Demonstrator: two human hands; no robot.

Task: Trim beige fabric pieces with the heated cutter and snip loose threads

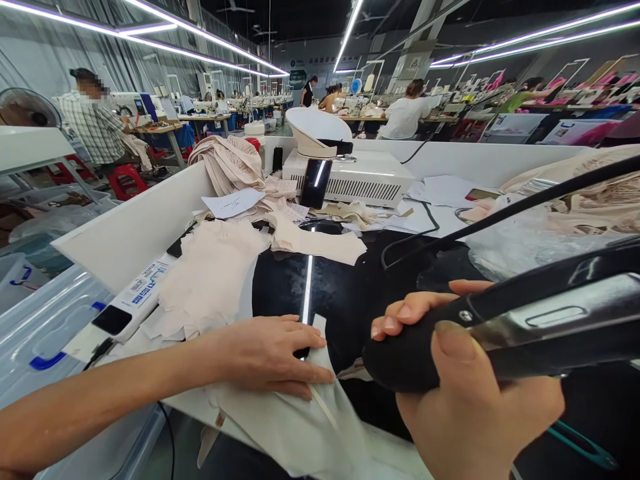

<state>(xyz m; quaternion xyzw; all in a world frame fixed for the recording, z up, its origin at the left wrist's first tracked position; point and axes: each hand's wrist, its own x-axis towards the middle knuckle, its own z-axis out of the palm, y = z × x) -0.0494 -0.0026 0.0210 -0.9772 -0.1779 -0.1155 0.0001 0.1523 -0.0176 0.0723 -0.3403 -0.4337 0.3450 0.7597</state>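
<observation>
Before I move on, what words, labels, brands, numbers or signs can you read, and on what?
Nothing reads surely.
White case: bold blue characters, too blurred.
Paper: print too small.
Back wall: lettering too small and blurred.
Pillar: triangular sign, any words too small.
Black tool: no lettering visible.

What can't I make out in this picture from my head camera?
All in the head view:
Far end of the black tool in your right hand: cut off by the right edge.
Pale cloth directly beneath your left hand: hidden by that hand; its lower end leaves the bottom edge.
Print on the paper slip: too small.
</observation>
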